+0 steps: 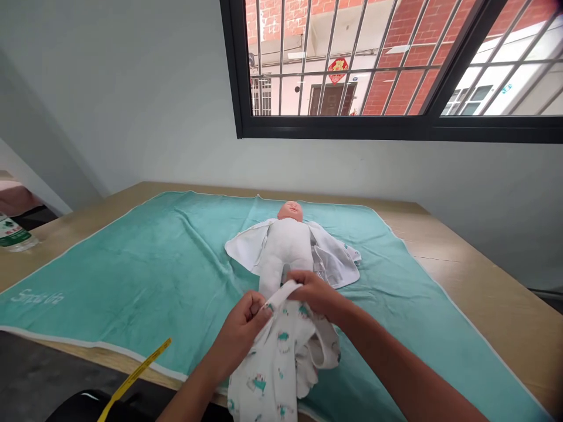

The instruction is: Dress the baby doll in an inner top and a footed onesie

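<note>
A pair of white baby pants with a small green print [275,363] hangs between my hands over the near table edge. My left hand [244,322] pinches one side of its waistband, and my right hand [314,293] grips the other side. Just beyond them a baby doll [288,243] with a white cloth body lies on its back, head away from me. Its lower legs are partly hidden behind my hands and the pants. Under the doll a white baby top [336,258] is spread open to both sides.
A turquoise blanket [153,264] with a white edge covers most of the wooden table [466,264]. At the far left stands a plastic bottle [15,234]. A yellow strap [134,378] sticks up at the lower left. Behind the table are a wall and a barred window.
</note>
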Demonstrator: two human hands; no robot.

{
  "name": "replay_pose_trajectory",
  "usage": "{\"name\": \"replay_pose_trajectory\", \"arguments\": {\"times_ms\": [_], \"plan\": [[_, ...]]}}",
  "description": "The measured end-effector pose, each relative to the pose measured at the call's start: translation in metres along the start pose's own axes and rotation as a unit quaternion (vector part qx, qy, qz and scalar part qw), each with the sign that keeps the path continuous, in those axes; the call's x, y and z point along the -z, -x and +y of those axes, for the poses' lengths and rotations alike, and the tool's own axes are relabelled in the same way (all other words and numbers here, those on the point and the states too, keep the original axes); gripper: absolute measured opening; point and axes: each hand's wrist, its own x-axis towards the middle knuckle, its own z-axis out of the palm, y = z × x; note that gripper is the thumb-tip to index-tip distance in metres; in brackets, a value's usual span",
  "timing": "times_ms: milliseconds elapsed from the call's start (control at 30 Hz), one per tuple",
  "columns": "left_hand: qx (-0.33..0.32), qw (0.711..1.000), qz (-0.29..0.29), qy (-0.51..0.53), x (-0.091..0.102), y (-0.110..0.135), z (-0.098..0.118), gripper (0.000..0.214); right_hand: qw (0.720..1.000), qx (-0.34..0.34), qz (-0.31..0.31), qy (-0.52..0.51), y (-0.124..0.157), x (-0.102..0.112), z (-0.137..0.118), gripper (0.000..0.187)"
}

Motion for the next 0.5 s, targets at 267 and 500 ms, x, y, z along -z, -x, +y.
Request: {"name": "replay_pose_trajectory", "arguments": {"times_ms": [267, 500], "plan": [[0.041, 0.998, -0.051, 0.001, 0.0, -0.01, 0.002, 0.031, 0.978, -0.044, 0.012, -0.206, -0.004, 0.017, 0.019, 0.028], [0.063, 0.99, 0.044, 0.115, -0.017, -0.027, 0.004, 0.037, 0.998, -0.034, -0.05, -0.029, -0.008, 0.006, -0.001, 0.029]]}}
